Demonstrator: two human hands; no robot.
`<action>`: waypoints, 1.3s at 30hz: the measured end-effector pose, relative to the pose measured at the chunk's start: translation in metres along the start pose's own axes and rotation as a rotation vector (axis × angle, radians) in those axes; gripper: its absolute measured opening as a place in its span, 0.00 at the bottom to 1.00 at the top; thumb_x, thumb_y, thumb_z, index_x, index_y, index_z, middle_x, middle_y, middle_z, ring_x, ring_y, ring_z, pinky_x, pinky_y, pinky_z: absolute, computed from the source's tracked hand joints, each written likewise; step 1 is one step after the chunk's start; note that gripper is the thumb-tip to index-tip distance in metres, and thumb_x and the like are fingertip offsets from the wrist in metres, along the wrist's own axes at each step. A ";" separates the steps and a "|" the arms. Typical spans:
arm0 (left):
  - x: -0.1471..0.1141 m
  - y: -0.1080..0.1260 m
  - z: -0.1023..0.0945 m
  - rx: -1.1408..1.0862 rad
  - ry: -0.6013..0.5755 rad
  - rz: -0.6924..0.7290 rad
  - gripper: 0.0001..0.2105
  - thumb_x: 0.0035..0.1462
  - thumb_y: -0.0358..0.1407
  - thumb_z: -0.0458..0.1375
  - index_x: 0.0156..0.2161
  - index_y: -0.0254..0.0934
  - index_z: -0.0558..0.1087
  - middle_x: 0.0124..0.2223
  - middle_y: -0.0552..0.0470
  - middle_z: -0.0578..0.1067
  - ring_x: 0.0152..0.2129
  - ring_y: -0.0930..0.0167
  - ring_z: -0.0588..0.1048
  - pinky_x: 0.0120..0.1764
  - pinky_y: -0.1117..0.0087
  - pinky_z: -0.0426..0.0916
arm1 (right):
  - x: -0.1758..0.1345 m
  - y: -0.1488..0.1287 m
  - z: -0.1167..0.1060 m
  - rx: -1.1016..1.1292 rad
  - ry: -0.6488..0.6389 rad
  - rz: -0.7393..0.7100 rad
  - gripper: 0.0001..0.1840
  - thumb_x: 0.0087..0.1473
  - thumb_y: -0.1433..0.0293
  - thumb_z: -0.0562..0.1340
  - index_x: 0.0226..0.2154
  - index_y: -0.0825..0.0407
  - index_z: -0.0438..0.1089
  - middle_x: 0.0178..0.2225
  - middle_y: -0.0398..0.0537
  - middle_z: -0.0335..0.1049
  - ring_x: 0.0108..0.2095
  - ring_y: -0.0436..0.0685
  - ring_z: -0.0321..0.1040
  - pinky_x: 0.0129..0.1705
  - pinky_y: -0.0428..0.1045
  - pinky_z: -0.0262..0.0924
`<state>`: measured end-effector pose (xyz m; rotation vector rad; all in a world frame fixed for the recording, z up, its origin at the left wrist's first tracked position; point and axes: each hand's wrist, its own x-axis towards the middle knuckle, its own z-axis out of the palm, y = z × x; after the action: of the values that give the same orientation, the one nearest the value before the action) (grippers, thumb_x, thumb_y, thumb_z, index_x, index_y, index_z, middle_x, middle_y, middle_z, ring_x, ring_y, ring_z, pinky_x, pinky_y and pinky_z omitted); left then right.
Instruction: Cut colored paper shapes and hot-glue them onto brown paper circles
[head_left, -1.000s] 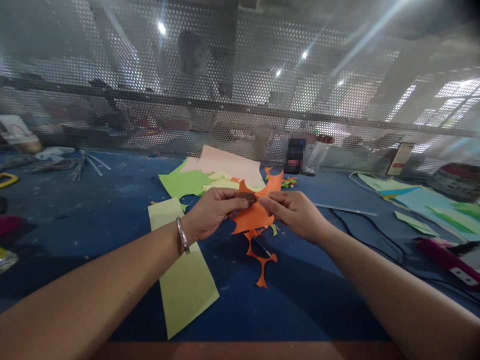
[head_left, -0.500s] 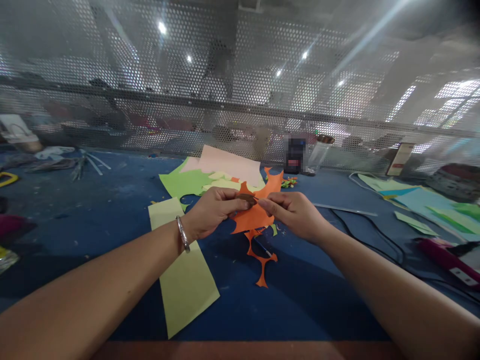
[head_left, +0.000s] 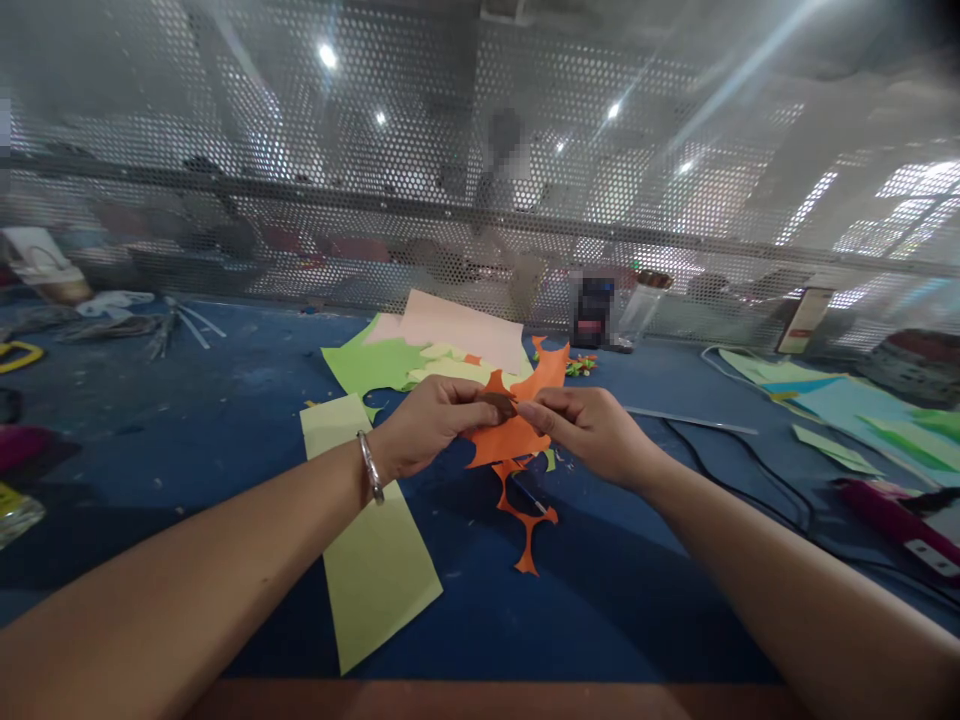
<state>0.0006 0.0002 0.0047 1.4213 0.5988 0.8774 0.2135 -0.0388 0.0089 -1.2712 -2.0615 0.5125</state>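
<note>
My left hand (head_left: 431,425) is closed, pinching a small dark brown piece (head_left: 498,403), perhaps folded or curled paper, between thumb and fingers. At that piece's right edge, my right hand (head_left: 596,425) pinches with thumb and forefinger; the exact bit in its fingertips is too small to make out. Beneath both hands lies orange paper (head_left: 510,445) with cut-out curved edges. A thin orange offcut (head_left: 529,540) trails from it toward me, beside a slim blue-handled tool (head_left: 531,495). Pale yellow paper (head_left: 382,590) lies under my left forearm.
Pink paper (head_left: 461,330) and green paper (head_left: 367,365) lie behind the hands. A perforated metal screen (head_left: 300,150) stands at the back. On the right are a metal ruler-like strip (head_left: 690,420), black cables (head_left: 750,470), blue paper sheets (head_left: 840,400) and a magenta power strip (head_left: 877,510).
The hands stay almost in place; the brown piece has turned slightly between the fingers. The whole view has shifted a little. A blurred figure behind the screen has moved right.
</note>
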 end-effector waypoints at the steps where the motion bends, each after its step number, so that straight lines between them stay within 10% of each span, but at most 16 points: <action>1: 0.000 0.000 0.000 0.009 0.001 0.001 0.06 0.49 0.30 0.67 0.34 0.36 0.84 0.29 0.51 0.79 0.24 0.76 0.68 0.31 0.72 0.63 | 0.000 0.000 0.000 -0.007 -0.001 -0.002 0.29 0.65 0.49 0.55 0.21 0.50 0.56 0.22 0.38 0.49 0.23 0.49 0.46 0.25 0.49 0.40; 16: 0.004 0.001 -0.003 0.032 0.150 -0.052 0.07 0.47 0.34 0.67 0.33 0.33 0.83 0.22 0.57 0.66 0.17 0.79 0.55 0.21 0.73 0.45 | 0.002 0.003 0.000 0.058 0.005 0.068 0.28 0.58 0.45 0.60 0.23 0.51 0.60 0.20 0.36 0.48 0.22 0.48 0.44 0.24 0.48 0.38; 27: -0.002 -0.001 0.005 0.186 0.006 0.020 0.04 0.50 0.32 0.67 0.32 0.35 0.83 0.32 0.49 0.81 0.33 0.69 0.74 0.41 0.68 0.66 | 0.003 -0.001 0.017 0.208 0.168 -0.002 0.12 0.56 0.60 0.65 0.33 0.52 0.72 0.25 0.42 0.64 0.24 0.49 0.53 0.25 0.47 0.49; 39: -0.005 0.000 0.017 -0.044 0.204 0.025 0.09 0.51 0.39 0.70 0.34 0.36 0.79 0.33 0.51 0.79 0.32 0.72 0.76 0.33 0.73 0.67 | 0.003 -0.009 0.021 0.330 0.324 0.026 0.16 0.56 0.57 0.66 0.33 0.53 0.70 0.23 0.40 0.61 0.23 0.49 0.53 0.24 0.47 0.49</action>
<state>0.0111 -0.0136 0.0054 1.3111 0.7112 1.0573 0.1926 -0.0403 0.0007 -1.1030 -1.6182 0.5882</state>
